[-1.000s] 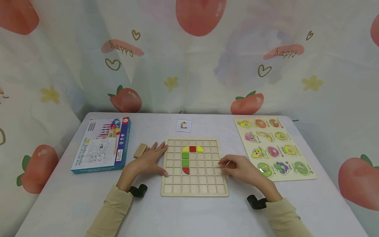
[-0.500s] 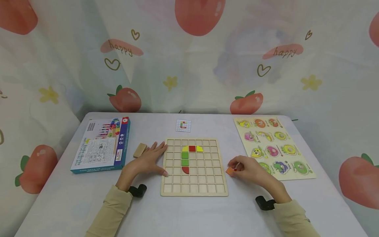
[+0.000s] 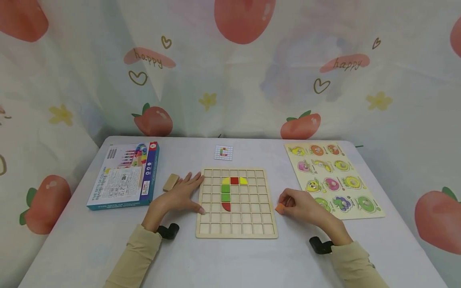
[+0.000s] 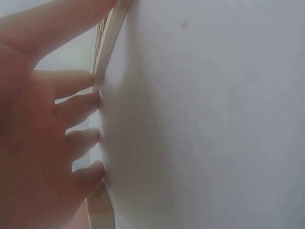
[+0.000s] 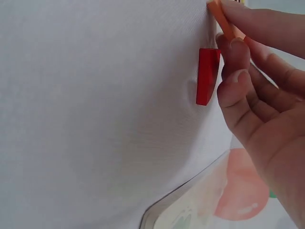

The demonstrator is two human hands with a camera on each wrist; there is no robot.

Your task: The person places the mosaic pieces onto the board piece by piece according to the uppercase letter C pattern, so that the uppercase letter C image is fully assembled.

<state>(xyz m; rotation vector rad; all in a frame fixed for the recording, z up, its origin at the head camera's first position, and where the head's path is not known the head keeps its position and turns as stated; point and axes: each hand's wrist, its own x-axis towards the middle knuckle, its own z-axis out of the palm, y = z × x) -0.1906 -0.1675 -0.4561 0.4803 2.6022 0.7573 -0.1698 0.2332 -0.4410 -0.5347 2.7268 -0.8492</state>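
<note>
My left hand point(image 3: 181, 196) lies with fingers spread at the left edge of a wooden grid board point(image 3: 252, 232), thumb over its rim. In the left wrist view the fingertips point(image 4: 90, 136) meet the tablecloth beside the board's edge. My right hand point(image 3: 300, 206), just right of the board, pinches a small orange block point(image 5: 221, 21) between thumb and fingers. A red block point(image 5: 208, 76) with a curved side stands on the cloth below that hand, hidden in the head view. Set in the grid are yellow quarter-round pieces point(image 3: 243, 181), red pieces point(image 3: 234, 181) and green squares point(image 3: 225, 197).
Behind the board lies a small pattern card point(image 3: 223, 152) with a coloured figure on a grid. A wooden block point(image 3: 171, 182) sits by my left fingers, with a boxed toy set point(image 3: 122, 176) farther left. A fruit puzzle board point(image 3: 333, 180) lies at the right.
My right hand has moved from the board's right edge out to the cloth beside it, and an orange block now shows in its fingers. The left hand has stayed put.
</note>
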